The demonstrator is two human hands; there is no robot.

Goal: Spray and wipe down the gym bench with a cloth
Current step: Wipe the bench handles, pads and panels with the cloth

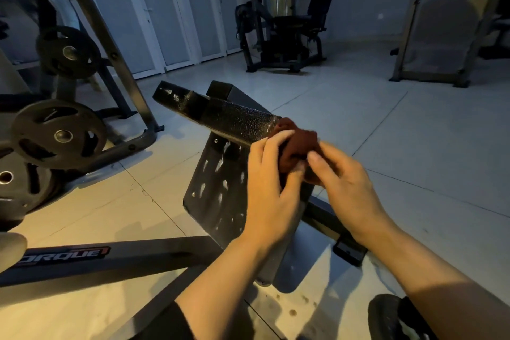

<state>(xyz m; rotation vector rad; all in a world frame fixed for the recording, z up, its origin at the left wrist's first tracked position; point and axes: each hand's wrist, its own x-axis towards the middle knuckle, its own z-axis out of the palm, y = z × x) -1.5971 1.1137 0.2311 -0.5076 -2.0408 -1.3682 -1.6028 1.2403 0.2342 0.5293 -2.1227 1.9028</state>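
Only one view here, the head cam looking down. Both hands are together on a dark red cloth (pixel 299 143), bunched up right at the near end of the black textured pad (pixel 237 119) of the gym bench. The left hand (pixel 269 188) has its fingers curled around the cloth's left side, and the right hand (pixel 346 182) pinches it from the right. Looks to me like the cloth is being refolded or regripped, though the hands are a bit blurred so I can't say exactly how the fingers sit.

The pad's top and the dark side panel (pixel 218 188) below it both carry pale wet-looking blotches, so I'd guess the spraying is done and the wiping mostly isn't. No spray bottle anywhere in view.

What could go wrong: a balled-up cloth only touches a small patch, so it may smear the droplets and leave streaks. Drips could also run down the panel onto the tiled floor (pixel 414 132), which already shows a few spots near the bench base, so that's a slip risk.

Readable writing: the frame bar (pixel 110 259) at near left has a logo that reads "ORQUE1", first letter cut off. Weight plates (pixel 59 134) sit on a rack at left, with nothing legible on them.
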